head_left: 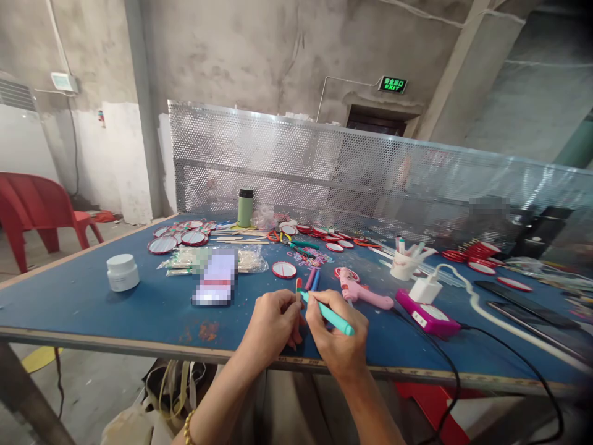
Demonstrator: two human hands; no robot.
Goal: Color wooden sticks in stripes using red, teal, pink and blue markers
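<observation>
Near the front edge of the blue table, my left hand [272, 318] pinches a small flat wooden stick [299, 290] upright. The stick's upper end is red; its lower part is hidden by my fingers. My right hand [341, 340] grips a turquoise marker pen [334, 317] like a writing pen, its tip at or very near the stick's upper part. I cannot tell whether tip and stick touch. Just beyond my hands lie a blue marker [315, 280] and a purple-pink one [310, 278]. A round red-rimmed disc [284, 269] lies past them.
A pink glue gun [370, 295] lies right of my hands, near a purple power strip [428, 315] with trailing cables. Behind stand a paper cup [402, 267] of pens and a green bottle [245, 209]. Left are a blurred-out phone-like object [215, 278] and a white jar [123, 273].
</observation>
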